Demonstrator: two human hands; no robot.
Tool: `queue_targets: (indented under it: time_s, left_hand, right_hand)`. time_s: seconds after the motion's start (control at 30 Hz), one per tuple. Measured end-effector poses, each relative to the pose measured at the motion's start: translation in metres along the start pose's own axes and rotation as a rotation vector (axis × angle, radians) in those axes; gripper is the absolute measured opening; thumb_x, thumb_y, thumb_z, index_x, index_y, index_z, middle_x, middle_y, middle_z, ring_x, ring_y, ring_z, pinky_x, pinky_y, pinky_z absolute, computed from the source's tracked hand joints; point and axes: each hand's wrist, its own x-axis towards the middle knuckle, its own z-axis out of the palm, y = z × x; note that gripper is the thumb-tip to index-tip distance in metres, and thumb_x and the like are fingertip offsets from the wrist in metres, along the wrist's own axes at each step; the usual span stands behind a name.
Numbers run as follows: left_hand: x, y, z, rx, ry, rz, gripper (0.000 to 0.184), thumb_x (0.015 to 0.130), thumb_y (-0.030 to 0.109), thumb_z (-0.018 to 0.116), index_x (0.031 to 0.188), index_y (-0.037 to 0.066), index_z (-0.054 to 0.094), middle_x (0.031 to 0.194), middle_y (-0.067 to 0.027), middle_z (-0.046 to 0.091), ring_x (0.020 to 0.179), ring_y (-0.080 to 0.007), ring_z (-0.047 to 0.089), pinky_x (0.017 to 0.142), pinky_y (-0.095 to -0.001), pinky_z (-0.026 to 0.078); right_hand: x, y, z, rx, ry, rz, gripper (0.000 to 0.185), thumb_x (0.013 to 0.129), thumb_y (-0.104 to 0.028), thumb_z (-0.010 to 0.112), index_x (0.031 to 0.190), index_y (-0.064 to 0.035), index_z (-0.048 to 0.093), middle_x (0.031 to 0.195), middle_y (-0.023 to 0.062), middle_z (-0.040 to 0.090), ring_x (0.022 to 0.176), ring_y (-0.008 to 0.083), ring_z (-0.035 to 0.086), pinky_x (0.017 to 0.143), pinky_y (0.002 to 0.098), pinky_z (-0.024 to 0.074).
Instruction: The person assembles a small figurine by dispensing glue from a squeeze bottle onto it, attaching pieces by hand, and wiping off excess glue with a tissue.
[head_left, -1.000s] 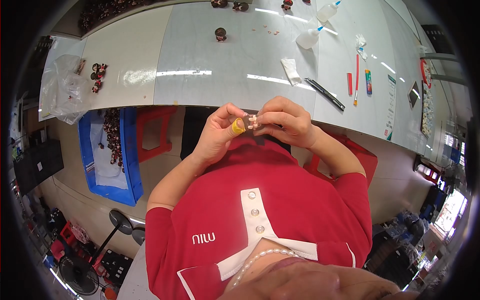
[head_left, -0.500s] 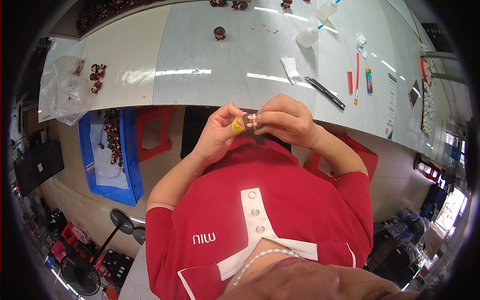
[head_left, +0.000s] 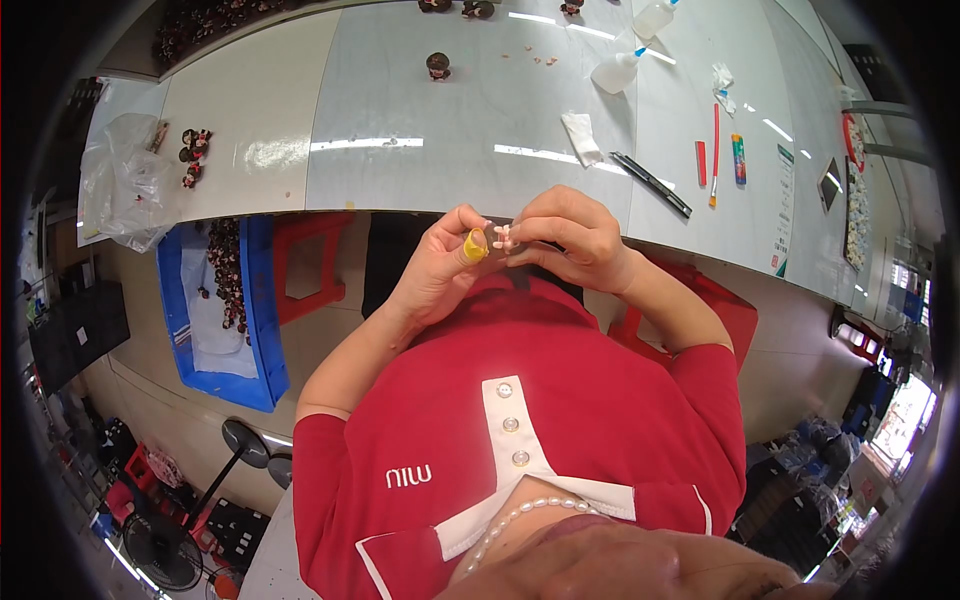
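Note:
Both hands meet just off the table's near edge. In the fingertips of my right hand (head_left: 575, 238) is a small pale-pink figure part (head_left: 503, 239), its stubby pieces facing left. Close beside it, my left hand (head_left: 436, 262) has thumb and index finger curled together; a yellow cover (head_left: 475, 245) wraps the thumb. Something tiny may be at the left fingertips, but it is too small to make out. On the table (head_left: 400, 180) stands a small dark-haired figure (head_left: 438, 66), with tiny pale pieces (head_left: 537, 60) to its right.
Glue bottles (head_left: 616, 72), a white cloth (head_left: 581, 139), a black pen (head_left: 650, 184), a red brush (head_left: 715, 150) and a lighter (head_left: 739, 160) lie on the right. Left are a plastic bag (head_left: 130, 185), more figures (head_left: 193, 155) and a blue crate (head_left: 265, 330) below table level.
The small pink part has turned a little in my right fingertips, and its pieces show more clearly. The hands have shifted only slightly.

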Motion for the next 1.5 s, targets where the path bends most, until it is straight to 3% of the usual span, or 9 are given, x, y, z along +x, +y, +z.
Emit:
queue_targets:
  time_s: [0.17, 0.37, 0.47, 0.57, 0.7, 0.9, 1.13, 1.23, 1.5]
  left_hand:
    - [0.004, -0.009, -0.012, -0.094, -0.061, -0.018, 0.025, 0.085, 0.025, 0.067, 0.097, 0.010, 0.051, 0.098, -0.0038, 0.062, 0.096, -0.0149, 0.059, 0.093, -0.0385, 0.045]
    - [0.008, -0.009, -0.010, -0.182, -0.077, -0.104, 0.039, 0.082, 0.030, 0.070, 0.107, 0.009, 0.046, 0.109, -0.0117, 0.058, 0.097, -0.0219, 0.061, 0.098, -0.0429, 0.044]
    - [0.007, -0.005, -0.005, -0.149, -0.027, -0.092, 0.041, 0.082, 0.029, 0.070, 0.108, 0.008, 0.046, 0.109, -0.0165, 0.057, 0.101, -0.0255, 0.061, 0.097, -0.0432, 0.046]
    - [0.008, -0.006, -0.006, -0.155, -0.027, -0.069, 0.041, 0.082, 0.028, 0.070, 0.108, 0.007, 0.046, 0.111, -0.0204, 0.056, 0.103, -0.0273, 0.060, 0.094, -0.0404, 0.049]
    - [0.009, -0.007, -0.008, -0.151, -0.024, -0.054, 0.043, 0.082, 0.028, 0.070, 0.110, 0.006, 0.046, 0.113, -0.0218, 0.055, 0.101, -0.0257, 0.061, 0.090, -0.0358, 0.052]
    - [0.007, -0.008, -0.009, -0.165, -0.054, -0.133, 0.046, 0.082, 0.030, 0.070, 0.113, 0.005, 0.046, 0.112, -0.0204, 0.055, 0.100, -0.0242, 0.060, 0.088, -0.0331, 0.052]
    - [0.003, -0.011, -0.004, -0.207, -0.038, -0.188, 0.050, 0.082, 0.031, 0.070, 0.117, 0.004, 0.047, 0.111, -0.0116, 0.057, 0.106, -0.0209, 0.057, 0.092, -0.0360, 0.050]
    - [0.001, -0.015, -0.001, -0.194, -0.050, -0.190, 0.049, 0.081, 0.032, 0.070, 0.115, 0.004, 0.048, 0.110, -0.0101, 0.057, 0.105, -0.0202, 0.058, 0.092, -0.0363, 0.050]
    - [0.003, -0.009, -0.009, -0.101, -0.064, -0.148, 0.038, 0.080, 0.034, 0.070, 0.101, 0.007, 0.052, 0.098, -0.0096, 0.061, 0.097, -0.0214, 0.062, 0.086, -0.0343, 0.053]
  right_hand:
    - [-0.001, 0.002, 0.002, -0.006, 0.025, 0.026, 0.030, 0.060, -0.006, 0.078, 0.085, -0.0059, 0.062, 0.080, 0.0055, 0.060, 0.068, 0.0210, 0.059, 0.059, 0.0294, 0.0468]
    - [0.003, -0.002, -0.006, -0.113, -0.037, 0.069, 0.028, 0.065, -0.012, 0.076, 0.089, -0.0082, 0.063, 0.085, 0.0038, 0.062, 0.084, 0.0230, 0.058, 0.074, 0.0340, 0.0449]
    - [0.001, 0.015, -0.031, -0.257, -0.016, 0.191, 0.025, 0.070, -0.016, 0.072, 0.093, -0.0109, 0.064, 0.090, 0.0026, 0.063, 0.095, 0.0236, 0.055, 0.086, 0.0384, 0.0382]
    - [-0.002, 0.042, -0.048, -0.777, -0.022, 0.291, 0.021, 0.077, -0.018, 0.069, 0.095, -0.0096, 0.063, 0.090, 0.0030, 0.062, 0.096, 0.0231, 0.055, 0.091, 0.0390, 0.0342]
    - [-0.016, 0.062, -0.051, -0.809, -0.201, 0.419, 0.016, 0.076, -0.012, 0.069, 0.090, -0.0100, 0.064, 0.079, 0.0020, 0.059, 0.090, 0.0215, 0.055, 0.089, 0.0383, 0.0335]
    - [0.015, 0.011, -0.039, -0.149, -0.124, 0.222, 0.018, 0.070, -0.008, 0.072, 0.086, -0.0101, 0.065, 0.076, 0.0012, 0.057, 0.081, 0.0212, 0.053, 0.083, 0.0350, 0.0365]
    - [0.022, -0.008, -0.027, -0.166, -0.380, 0.016, 0.022, 0.067, -0.009, 0.073, 0.087, -0.0142, 0.065, 0.078, -0.0026, 0.052, 0.088, 0.0179, 0.050, 0.092, 0.0431, 0.0325]
    - [0.023, -0.009, -0.029, -0.162, -0.424, -0.009, 0.014, 0.073, -0.006, 0.066, 0.083, -0.0156, 0.064, 0.075, -0.0014, 0.053, 0.087, 0.0204, 0.051, 0.090, 0.0425, 0.0334]
    - [0.017, -0.007, -0.046, 0.128, -0.301, 0.181, 0.017, 0.069, -0.003, 0.070, 0.084, -0.0105, 0.065, 0.083, -0.0004, 0.055, 0.088, 0.0188, 0.050, 0.094, 0.0431, 0.0320]
